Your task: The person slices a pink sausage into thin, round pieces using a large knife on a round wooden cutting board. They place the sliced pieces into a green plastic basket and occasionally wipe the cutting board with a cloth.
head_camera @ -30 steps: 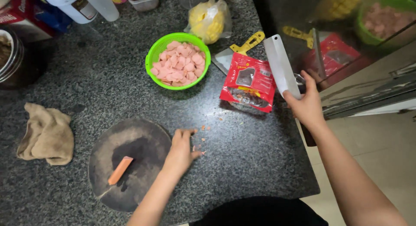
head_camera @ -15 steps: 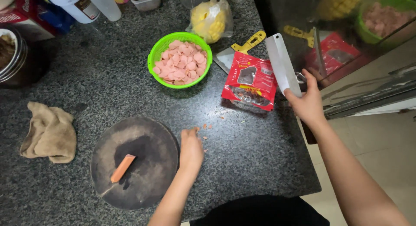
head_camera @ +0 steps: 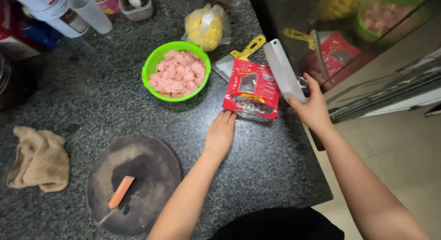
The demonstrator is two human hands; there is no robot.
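My left hand (head_camera: 221,133) lies flat on the granite counter, its fingertips touching the lower edge of a red plastic packet (head_camera: 252,87). My right hand (head_camera: 310,105) grips the handle of a wide cleaver (head_camera: 282,70), blade raised and angled up over the packet's right side. A green bowl (head_camera: 158,60) full of pink sausage slices sits left of the packet. One orange-pink sausage stick (head_camera: 121,191) rests on a round dark cutting board (head_camera: 154,175) near the front edge.
A crumpled brown cloth (head_camera: 39,158) lies at the left. A clear bag of yellow food (head_camera: 207,28) and a yellow-handled scraper (head_camera: 248,48) sit behind the packet. Cups and tubs line the back. A glass panel (head_camera: 367,42) and the counter edge are at right.
My left hand left the cutting board and slid right and away across the counter to the red packet. The right hand keeps the cleaver raised in about the same place.
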